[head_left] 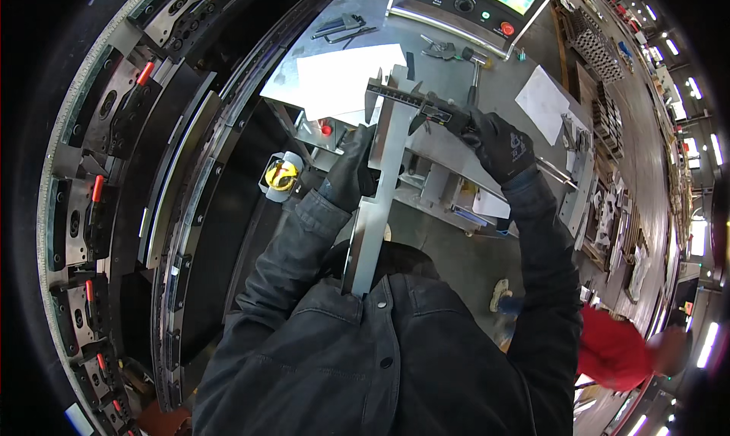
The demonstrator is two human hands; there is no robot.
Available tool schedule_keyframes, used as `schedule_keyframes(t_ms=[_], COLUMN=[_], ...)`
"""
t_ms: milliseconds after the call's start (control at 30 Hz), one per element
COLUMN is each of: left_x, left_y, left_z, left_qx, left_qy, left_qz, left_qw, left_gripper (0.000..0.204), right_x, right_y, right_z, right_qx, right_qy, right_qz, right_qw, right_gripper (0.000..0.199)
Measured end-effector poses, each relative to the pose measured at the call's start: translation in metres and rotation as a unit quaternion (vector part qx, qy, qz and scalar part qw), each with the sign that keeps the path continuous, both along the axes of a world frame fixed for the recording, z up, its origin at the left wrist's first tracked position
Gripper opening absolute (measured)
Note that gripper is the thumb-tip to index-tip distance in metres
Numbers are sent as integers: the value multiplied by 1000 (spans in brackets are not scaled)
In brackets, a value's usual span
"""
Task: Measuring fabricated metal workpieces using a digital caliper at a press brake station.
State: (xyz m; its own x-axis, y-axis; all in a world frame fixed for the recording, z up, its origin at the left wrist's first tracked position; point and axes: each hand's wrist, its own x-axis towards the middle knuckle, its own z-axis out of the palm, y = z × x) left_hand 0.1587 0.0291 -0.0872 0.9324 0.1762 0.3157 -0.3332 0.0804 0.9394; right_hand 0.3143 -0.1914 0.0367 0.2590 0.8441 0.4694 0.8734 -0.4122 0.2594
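Note:
My left hand (351,166), in a dark glove, is closed around the left side of a long bent sheet-metal part (390,156). The part is grey with a notch in its left edge, and it runs from my chest up toward the table. In my gloved right hand (502,145) is a black digital caliper (435,110), gripped at its right end. Its beam lies across the far end of the metal part, with jaws on either side. Whether the jaws touch the metal I cannot tell.
A machine with a row of clamps with red levers (97,189) stands along the left. On the table (350,1) lie white paper (323,79), hex keys (342,29) and a hammer (475,67), below a control panel (460,14). A person in red (612,348) is at lower right.

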Motion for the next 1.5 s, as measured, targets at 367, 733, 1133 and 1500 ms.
schedule_keyframes(t_ms=[367, 733, 1133, 1500], left_x=[18, 54, 26, -9], left_y=[13, 29, 17, 1], left_z=[62, 101, 107, 104], left_qx=[-313, -274, -301, -451], left_qy=[206, 229, 160, 212], left_qz=[-76, -39, -34, -84], left_qw=[924, 933, 940, 863], left_gripper=[72, 56, 45, 45], right_x=[32, 60, 47, 18], right_y=[15, 28, 12, -4], right_z=[8, 27, 26, 26], right_qx=[-29, -23, 22, -15], right_qy=[11, -62, -37, 16], right_qz=[-31, -87, -13, -73], right_qw=[999, 994, 999, 997], right_gripper=[47, 45, 49, 53])
